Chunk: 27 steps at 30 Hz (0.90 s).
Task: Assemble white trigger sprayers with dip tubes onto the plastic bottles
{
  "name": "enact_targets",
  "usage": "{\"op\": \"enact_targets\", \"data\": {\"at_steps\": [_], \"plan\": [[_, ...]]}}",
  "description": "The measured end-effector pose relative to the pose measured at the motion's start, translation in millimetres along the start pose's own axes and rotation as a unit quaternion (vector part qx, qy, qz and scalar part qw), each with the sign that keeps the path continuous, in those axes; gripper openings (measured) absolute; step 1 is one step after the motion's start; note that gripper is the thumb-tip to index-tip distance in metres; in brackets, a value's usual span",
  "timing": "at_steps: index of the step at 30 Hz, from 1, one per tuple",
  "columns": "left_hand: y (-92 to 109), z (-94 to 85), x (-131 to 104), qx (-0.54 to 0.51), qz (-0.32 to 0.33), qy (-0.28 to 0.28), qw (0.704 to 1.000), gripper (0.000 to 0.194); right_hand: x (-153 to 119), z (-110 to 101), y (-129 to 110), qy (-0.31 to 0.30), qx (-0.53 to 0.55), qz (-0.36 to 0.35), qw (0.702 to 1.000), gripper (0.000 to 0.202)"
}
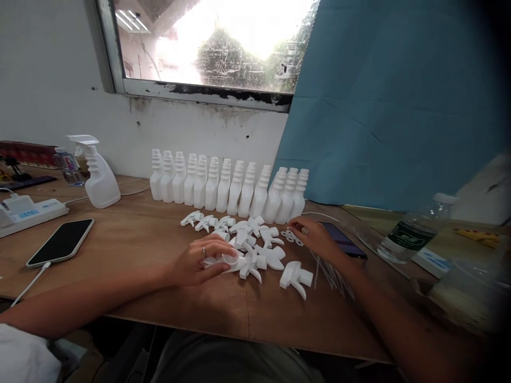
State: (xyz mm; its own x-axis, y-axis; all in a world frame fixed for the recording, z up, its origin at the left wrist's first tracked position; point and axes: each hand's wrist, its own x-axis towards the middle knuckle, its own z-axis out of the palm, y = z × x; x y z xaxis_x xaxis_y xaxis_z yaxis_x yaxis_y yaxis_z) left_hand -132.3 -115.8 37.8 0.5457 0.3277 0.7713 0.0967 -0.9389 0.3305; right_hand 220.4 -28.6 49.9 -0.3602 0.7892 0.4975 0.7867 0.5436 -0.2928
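My left hand (pixel 209 259) is closed around a white trigger spray head (pixel 230 259), its round collar turned up toward me. Over a small cluster of white ring washers (pixel 293 238) my right hand (pixel 313 236) bends its fingers together; whether a ring is between the fingertips I cannot make out. A loose pile of white trigger spray heads (pixel 249 234) lies between the hands, with one spray head (pixel 296 277) apart at the near right. Thin white dip tubes (pixel 329 274) lie beneath my right forearm.
Behind the pile stands a row of white bottles (pixel 211 183) without tops. A complete spray bottle (pixel 100 178), a charging phone (pixel 62 242) and a power strip (pixel 34 213) are at left. Another phone (pixel 343 240), a water bottle (pixel 415 231) and a clear plastic tub (pixel 467 290) are at right.
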Motion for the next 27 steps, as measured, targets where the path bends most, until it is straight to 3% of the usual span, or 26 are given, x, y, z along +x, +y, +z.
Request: {"op": "enact_targets", "data": {"at_steps": [4,8,13,19,27], "plan": [[6,15.3,2,-0.033,-0.026,-0.025,0.999,0.027,-7,-7,-48,0.03,0.044,-0.004,0.999,0.015],[10,31.0,8,-0.057,-0.069,-0.065,0.994,0.021,-29,-6,-101,-0.008,0.09,-0.093,0.992,0.01],[11,41.1,9,-0.046,-0.118,-0.1,0.987,0.025,-61,3,-147,0.027,0.157,-0.14,0.977,0.016],[8,43.3,7,-0.107,-0.266,-0.124,0.95,0.035,-75,29,-154,0.064,0.161,-0.183,0.968,0.023],[7,42.7,5,-0.084,-0.25,-0.114,0.958,0.036,-79,27,-152,0.042,0.111,-0.213,0.97,0.029]]}}
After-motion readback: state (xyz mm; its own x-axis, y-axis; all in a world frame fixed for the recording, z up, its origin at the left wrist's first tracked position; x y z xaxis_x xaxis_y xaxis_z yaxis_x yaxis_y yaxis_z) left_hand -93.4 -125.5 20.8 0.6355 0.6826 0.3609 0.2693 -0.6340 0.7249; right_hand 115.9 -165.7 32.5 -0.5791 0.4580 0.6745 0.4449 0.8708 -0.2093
